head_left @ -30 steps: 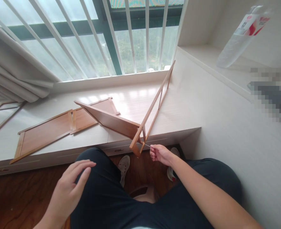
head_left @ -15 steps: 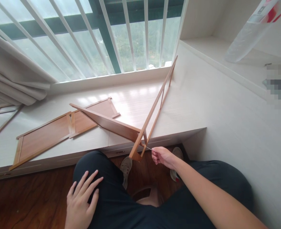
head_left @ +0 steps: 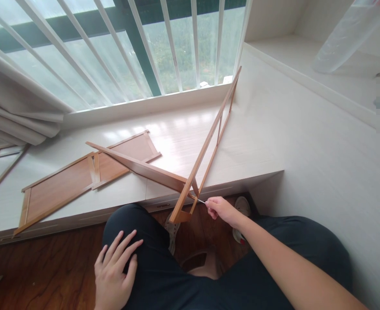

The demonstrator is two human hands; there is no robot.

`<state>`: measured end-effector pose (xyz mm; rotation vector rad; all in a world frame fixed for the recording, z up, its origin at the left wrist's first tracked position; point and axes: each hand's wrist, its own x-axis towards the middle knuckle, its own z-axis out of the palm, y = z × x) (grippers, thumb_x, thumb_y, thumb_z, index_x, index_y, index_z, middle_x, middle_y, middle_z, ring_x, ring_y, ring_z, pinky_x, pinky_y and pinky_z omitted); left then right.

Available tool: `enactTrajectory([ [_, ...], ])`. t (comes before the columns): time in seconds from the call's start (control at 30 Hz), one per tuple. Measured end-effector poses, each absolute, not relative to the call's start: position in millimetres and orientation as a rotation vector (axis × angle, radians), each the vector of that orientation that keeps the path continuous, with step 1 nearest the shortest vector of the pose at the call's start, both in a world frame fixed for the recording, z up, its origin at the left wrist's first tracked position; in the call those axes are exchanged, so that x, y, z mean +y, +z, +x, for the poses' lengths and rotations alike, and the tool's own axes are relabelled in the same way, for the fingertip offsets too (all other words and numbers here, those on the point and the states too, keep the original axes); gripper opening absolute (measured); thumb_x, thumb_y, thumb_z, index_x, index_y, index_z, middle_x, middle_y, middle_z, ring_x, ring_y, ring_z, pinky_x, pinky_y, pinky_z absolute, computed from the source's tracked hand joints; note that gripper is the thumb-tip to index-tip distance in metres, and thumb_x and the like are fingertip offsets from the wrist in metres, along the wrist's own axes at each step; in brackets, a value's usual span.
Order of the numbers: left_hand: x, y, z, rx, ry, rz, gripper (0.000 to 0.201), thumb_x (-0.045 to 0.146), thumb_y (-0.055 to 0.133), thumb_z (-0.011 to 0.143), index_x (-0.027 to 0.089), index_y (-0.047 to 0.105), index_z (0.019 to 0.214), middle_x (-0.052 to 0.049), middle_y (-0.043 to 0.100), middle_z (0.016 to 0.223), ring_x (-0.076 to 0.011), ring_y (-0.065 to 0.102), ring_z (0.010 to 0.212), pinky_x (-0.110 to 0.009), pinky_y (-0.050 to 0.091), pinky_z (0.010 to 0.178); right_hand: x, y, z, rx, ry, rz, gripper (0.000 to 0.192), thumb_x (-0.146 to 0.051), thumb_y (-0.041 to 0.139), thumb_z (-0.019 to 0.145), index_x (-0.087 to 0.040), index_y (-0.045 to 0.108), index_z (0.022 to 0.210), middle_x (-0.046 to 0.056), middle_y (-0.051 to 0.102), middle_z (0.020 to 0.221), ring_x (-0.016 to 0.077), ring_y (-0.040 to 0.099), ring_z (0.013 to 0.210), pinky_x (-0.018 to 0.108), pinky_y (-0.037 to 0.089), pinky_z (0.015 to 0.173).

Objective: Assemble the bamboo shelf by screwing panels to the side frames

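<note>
My right hand (head_left: 220, 209) is closed around a thin metal rod like a hex key (head_left: 201, 201); its other end is hidden in my fingers. The rod's tip meets the near end of a long wooden frame (head_left: 206, 148), which stands on edge over the bench front. A wooden panel (head_left: 141, 167) runs from that frame toward the left, meeting it near the rod. Spread and flat, my left hand (head_left: 116, 269) rests on my left thigh, holding nothing.
Two panelled wooden pieces (head_left: 60, 187) lie on the white bench (head_left: 173, 125), with another wooden frame (head_left: 7, 172) at far left. A barred window is behind. On the right shelf stands a clear plastic bottle (head_left: 341, 43). A stool (head_left: 206, 262) shows between my legs.
The view has shifted slightly. The panel and the frame's near end have moved a little left and down; my right hand keeps the rod against the frame.
</note>
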<state>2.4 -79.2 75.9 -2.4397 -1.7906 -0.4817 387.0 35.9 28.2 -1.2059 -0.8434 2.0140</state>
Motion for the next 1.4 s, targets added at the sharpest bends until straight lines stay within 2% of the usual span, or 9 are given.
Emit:
enactTrajectory([
  [0.23, -78, 74, 2, -1.814, -0.479, -2.434, 0.035, 0.025, 0.054, 0.092, 0.033, 0.069, 0.122, -0.003, 0.066, 0.144, -0.0288, 0.046, 0.148, -0.052, 0.024, 0.124, 32, 33, 388, -0.606, 2.238, -1.093, 0.039, -0.053, 0.068, 0.084, -0.022, 0.045, 0.074, -0.009, 0.035, 0.055, 0.0109, 0.041, 0.051, 0.027, 0.039, 0.057],
  [0.43, -78, 77, 5, -1.823, -0.491, -2.426, 0.034, 0.026, 0.054, 0.092, 0.033, 0.07, 0.121, -0.003, 0.067, 0.143, -0.0286, 0.047, 0.148, -0.051, 0.024, 0.124, 27, 30, 382, -0.541, 2.288, -1.082, 0.038, -0.049, 0.064, 0.087, -0.023, 0.041, 0.074, -0.009, 0.033, 0.056, 0.0112, 0.038, 0.051, 0.027, 0.037, 0.057],
  [0.7, -79, 79, 7, -1.846, -0.505, -2.422, 0.033, 0.026, 0.055, 0.092, 0.033, 0.071, 0.12, -0.003, 0.067, 0.143, -0.0296, 0.047, 0.147, -0.052, 0.025, 0.124, 22, 30, 376, -0.767, 2.02, -1.2, 0.044, -0.059, 0.065, 0.082, -0.023, 0.043, 0.07, -0.008, 0.036, 0.054, 0.0109, 0.038, 0.05, 0.027, 0.035, 0.054],
  [0.87, -78, 79, 7, -1.883, -0.517, -2.425, 0.035, 0.027, 0.055, 0.091, 0.035, 0.072, 0.12, -0.002, 0.067, 0.144, -0.0293, 0.047, 0.147, -0.052, 0.024, 0.125, 21, 26, 370, -0.995, 1.768, -1.324, 0.046, -0.063, 0.057, 0.087, -0.024, 0.042, 0.068, -0.007, 0.039, 0.053, 0.0111, 0.035, 0.047, 0.028, 0.03, 0.051],
  [1.0, -78, 78, 6, -1.886, -0.501, -2.433, 0.035, 0.026, 0.056, 0.09, 0.035, 0.071, 0.12, -0.002, 0.066, 0.145, -0.0288, 0.046, 0.149, -0.051, 0.024, 0.125, 20, 29, 373, -1.204, 1.61, -1.421, 0.043, -0.055, 0.054, 0.093, -0.023, 0.043, 0.067, -0.003, 0.046, 0.058, 0.0128, 0.041, 0.053, 0.029, 0.031, 0.055],
  [1.13, -78, 77, 6, -1.849, -0.486, -2.443, 0.035, 0.026, 0.056, 0.091, 0.034, 0.07, 0.122, -0.003, 0.066, 0.144, -0.0295, 0.045, 0.149, -0.053, 0.026, 0.124, 19, 38, 377, -1.401, 1.468, -1.489, 0.04, -0.044, 0.054, 0.098, -0.023, 0.044, 0.066, -0.001, 0.047, 0.061, 0.0154, 0.041, 0.059, 0.031, 0.026, 0.061],
  [1.3, -78, 77, 6, -1.842, -0.493, -2.442, 0.033, 0.026, 0.055, 0.092, 0.033, 0.069, 0.121, -0.004, 0.067, 0.142, -0.0299, 0.047, 0.148, -0.054, 0.026, 0.123, 21, 48, 383, -1.515, 1.319, -1.548, 0.032, -0.03, 0.062, 0.097, -0.023, 0.047, 0.069, 0.001, 0.05, 0.07, 0.0189, 0.043, 0.069, 0.033, 0.023, 0.068],
  [1.4, -78, 77, 7, -1.852, -0.487, -2.445, 0.034, 0.026, 0.055, 0.092, 0.033, 0.069, 0.122, -0.004, 0.067, 0.143, -0.0301, 0.046, 0.148, -0.054, 0.026, 0.123, 22, 47, 384, -1.45, 1.349, -1.529, 0.031, -0.03, 0.066, 0.094, -0.023, 0.049, 0.069, 0.002, 0.05, 0.072, 0.0197, 0.045, 0.073, 0.032, 0.025, 0.069],
])
